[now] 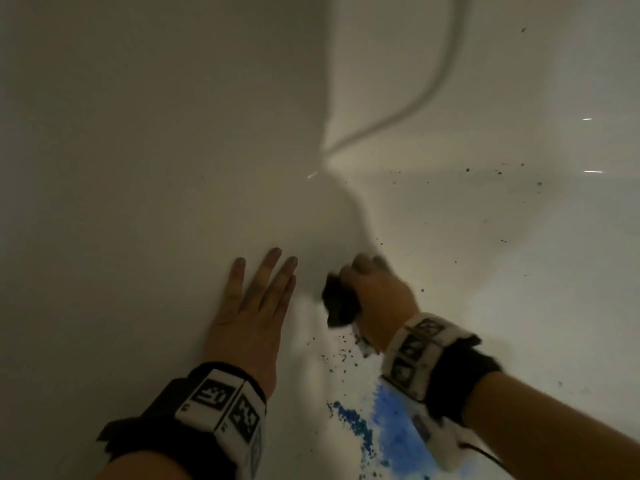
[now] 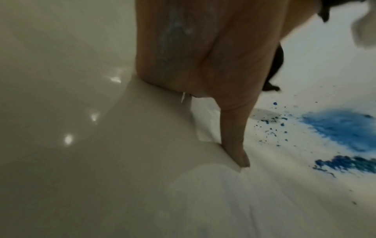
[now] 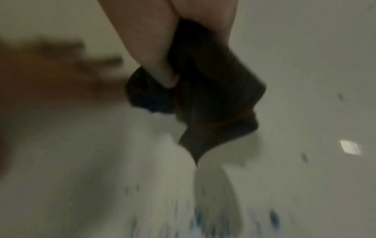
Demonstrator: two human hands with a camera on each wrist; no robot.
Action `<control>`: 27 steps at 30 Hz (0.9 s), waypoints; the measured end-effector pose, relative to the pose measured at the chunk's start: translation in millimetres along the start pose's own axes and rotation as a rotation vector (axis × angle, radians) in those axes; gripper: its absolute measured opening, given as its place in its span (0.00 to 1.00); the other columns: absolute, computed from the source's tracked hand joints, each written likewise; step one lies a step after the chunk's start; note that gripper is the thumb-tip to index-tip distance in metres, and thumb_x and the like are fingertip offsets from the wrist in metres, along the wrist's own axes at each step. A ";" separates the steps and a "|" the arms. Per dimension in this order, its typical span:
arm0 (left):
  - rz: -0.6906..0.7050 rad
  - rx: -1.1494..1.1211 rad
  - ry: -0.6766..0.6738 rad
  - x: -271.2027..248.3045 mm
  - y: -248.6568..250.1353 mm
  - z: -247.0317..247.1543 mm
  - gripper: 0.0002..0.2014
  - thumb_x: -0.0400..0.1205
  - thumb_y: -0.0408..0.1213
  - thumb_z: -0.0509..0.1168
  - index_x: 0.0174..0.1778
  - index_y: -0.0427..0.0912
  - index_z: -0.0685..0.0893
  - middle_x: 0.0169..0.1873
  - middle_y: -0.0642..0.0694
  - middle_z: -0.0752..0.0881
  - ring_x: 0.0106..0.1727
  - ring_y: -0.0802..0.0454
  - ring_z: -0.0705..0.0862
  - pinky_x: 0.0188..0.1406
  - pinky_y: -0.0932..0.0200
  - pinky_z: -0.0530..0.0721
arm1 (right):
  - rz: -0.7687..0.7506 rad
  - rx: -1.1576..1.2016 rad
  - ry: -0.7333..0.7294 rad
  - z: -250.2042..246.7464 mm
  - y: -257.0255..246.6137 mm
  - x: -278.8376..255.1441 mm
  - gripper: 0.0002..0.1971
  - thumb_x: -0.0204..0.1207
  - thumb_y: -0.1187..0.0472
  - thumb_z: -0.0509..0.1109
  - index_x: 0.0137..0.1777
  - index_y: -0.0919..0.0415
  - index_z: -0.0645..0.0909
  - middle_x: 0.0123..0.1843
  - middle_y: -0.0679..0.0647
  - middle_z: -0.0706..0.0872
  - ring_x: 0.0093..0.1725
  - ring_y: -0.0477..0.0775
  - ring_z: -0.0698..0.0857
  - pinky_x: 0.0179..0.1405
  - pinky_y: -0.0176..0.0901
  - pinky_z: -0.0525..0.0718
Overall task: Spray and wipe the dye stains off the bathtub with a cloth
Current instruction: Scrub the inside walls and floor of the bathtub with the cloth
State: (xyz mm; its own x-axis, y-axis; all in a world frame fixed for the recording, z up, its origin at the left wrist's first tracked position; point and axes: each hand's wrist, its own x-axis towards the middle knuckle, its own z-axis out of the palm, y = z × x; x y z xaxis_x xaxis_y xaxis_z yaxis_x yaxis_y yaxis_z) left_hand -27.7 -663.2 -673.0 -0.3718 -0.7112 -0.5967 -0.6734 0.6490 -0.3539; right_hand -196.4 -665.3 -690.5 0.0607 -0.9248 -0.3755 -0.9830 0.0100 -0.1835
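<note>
The right hand (image 1: 377, 299) gripped the dark cloth (image 1: 341, 303) bunched; blue dye stains (image 1: 391, 427) lay at its 6 o'clock. The left hand (image 1: 252, 306) pressed flat on the bathtub (image 1: 138, 168).

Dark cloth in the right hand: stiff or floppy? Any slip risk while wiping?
Likely floppy: the cloth bunches in the right hand and a loose corner hangs to a point. Probably light, since a pinch carries it. It may slide easily on the glossy bathtub; wetness unclear.
</note>
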 end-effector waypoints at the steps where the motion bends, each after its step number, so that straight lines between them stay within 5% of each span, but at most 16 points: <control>1: 0.001 0.001 0.004 -0.7 0.1 -0.4 0.44 0.82 0.41 0.53 0.73 0.33 0.21 0.68 0.33 0.14 0.68 0.29 0.15 0.57 0.27 0.17 | -0.015 0.009 0.218 -19.4 -0.1 -4.6 0.22 0.68 0.64 0.75 0.62 0.56 0.77 0.59 0.55 0.76 0.60 0.62 0.76 0.48 0.59 0.84; 3: 0.004 -0.004 0.011 -0.2 -0.9 0.1 0.43 0.82 0.40 0.53 0.73 0.33 0.21 0.68 0.34 0.14 0.68 0.30 0.15 0.58 0.28 0.17 | -0.062 -0.031 0.661 -63.0 5.9 -3.9 0.21 0.60 0.72 0.76 0.55 0.64 0.80 0.53 0.65 0.80 0.50 0.70 0.80 0.29 0.55 0.85; 5: 0.006 -0.006 0.014 0.4 -0.7 1.8 0.43 0.81 0.38 0.52 0.74 0.33 0.22 0.68 0.34 0.14 0.68 0.31 0.15 0.58 0.28 0.17 | 0.024 -0.080 0.799 -102.4 14.8 13.1 0.19 0.64 0.71 0.74 0.57 0.66 0.80 0.58 0.69 0.79 0.55 0.73 0.79 0.30 0.55 0.83; 8: 0.005 -0.017 0.010 0.1 1.1 2.8 0.43 0.80 0.37 0.53 0.73 0.34 0.21 0.68 0.34 0.13 0.68 0.31 0.15 0.56 0.28 0.16 | 0.129 -0.162 0.687 -112.8 18.7 47.9 0.24 0.63 0.70 0.75 0.62 0.66 0.79 0.66 0.71 0.76 0.61 0.76 0.76 0.38 0.63 0.84; 12: 0.005 0.003 0.016 0.9 -0.2 2.5 0.44 0.81 0.39 0.53 0.72 0.33 0.21 0.68 0.34 0.14 0.68 0.30 0.14 0.56 0.28 0.16 | -0.088 -0.186 0.555 -90.6 -5.5 60.4 0.23 0.60 0.71 0.74 0.59 0.68 0.81 0.63 0.76 0.77 0.59 0.81 0.77 0.35 0.64 0.82; 15: 0.011 0.014 0.014 0.7 1.6 4.1 0.43 0.82 0.41 0.53 0.73 0.33 0.22 0.68 0.33 0.14 0.68 0.30 0.15 0.58 0.28 0.17 | -0.094 -0.215 0.321 -70.9 -14.8 58.9 0.28 0.75 0.66 0.65 0.75 0.59 0.67 0.79 0.64 0.58 0.77 0.71 0.56 0.53 0.62 0.80; 18: 0.005 0.023 0.019 1.0 2.5 3.8 0.43 0.82 0.42 0.53 0.74 0.33 0.22 0.68 0.33 0.14 0.68 0.30 0.15 0.59 0.27 0.18 | -0.042 -0.217 0.144 -49.0 -10.2 52.2 0.33 0.75 0.66 0.66 0.79 0.52 0.59 0.80 0.57 0.49 0.79 0.69 0.47 0.62 0.59 0.79; 24: -0.017 0.032 0.012 3.8 1.6 1.7 0.47 0.81 0.44 0.57 0.73 0.33 0.22 0.69 0.35 0.15 0.69 0.31 0.16 0.58 0.28 0.18 | 0.020 -0.119 -0.102 -16.7 2.7 40.5 0.28 0.75 0.60 0.68 0.75 0.54 0.65 0.80 0.58 0.53 0.78 0.64 0.56 0.71 0.54 0.68; 27: -0.011 0.054 0.013 3.4 -0.1 0.3 0.52 0.79 0.48 0.62 0.73 0.33 0.22 0.71 0.36 0.16 0.71 0.31 0.18 0.57 0.28 0.19 | 0.040 -0.016 0.124 -16.8 11.7 11.6 0.19 0.74 0.63 0.69 0.66 0.58 0.74 0.74 0.57 0.67 0.70 0.60 0.66 0.65 0.49 0.75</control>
State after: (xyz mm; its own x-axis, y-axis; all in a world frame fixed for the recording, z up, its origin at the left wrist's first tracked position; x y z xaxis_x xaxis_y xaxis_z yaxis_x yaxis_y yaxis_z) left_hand -28.7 -665.5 -675.2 -0.3733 -0.7212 -0.5835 -0.6418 0.6549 -0.3989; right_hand -210.2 -682.3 -681.8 0.0001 -0.9637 -0.2669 -0.9870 0.0429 -0.1551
